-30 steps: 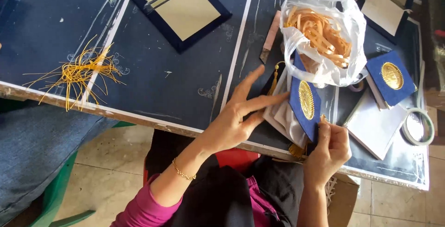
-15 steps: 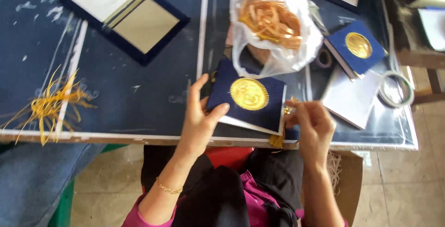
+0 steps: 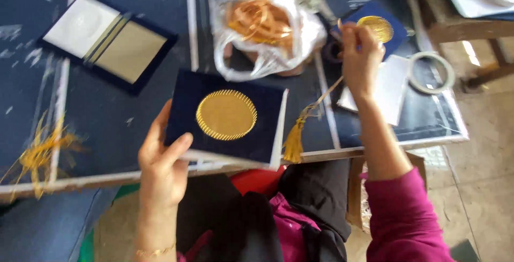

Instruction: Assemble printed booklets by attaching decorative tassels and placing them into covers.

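Observation:
My left hand (image 3: 160, 160) grips the left edge of a closed navy folder (image 3: 227, 117) with a round gold emblem, held flat over the table's near edge. My right hand (image 3: 360, 58) is raised over the right side of the table and pinches a gold cord (image 3: 324, 92). That cord runs down to a gold tassel (image 3: 294, 141) hanging at the folder's right edge. Just behind my right hand lies another navy folder with a gold emblem (image 3: 379, 26).
A clear plastic bag of gold cords (image 3: 262, 24) sits behind the held folder. An open folder (image 3: 107, 42) lies at the back left, loose gold threads (image 3: 40, 155) at the left edge, a tape ring (image 3: 431, 72) and white sheets (image 3: 385, 88) at the right.
The folder went from upright to flat, cover up, and now sits in my left hand alone. My right hand rose up and away to the right, drawing the tasselled cord taut.

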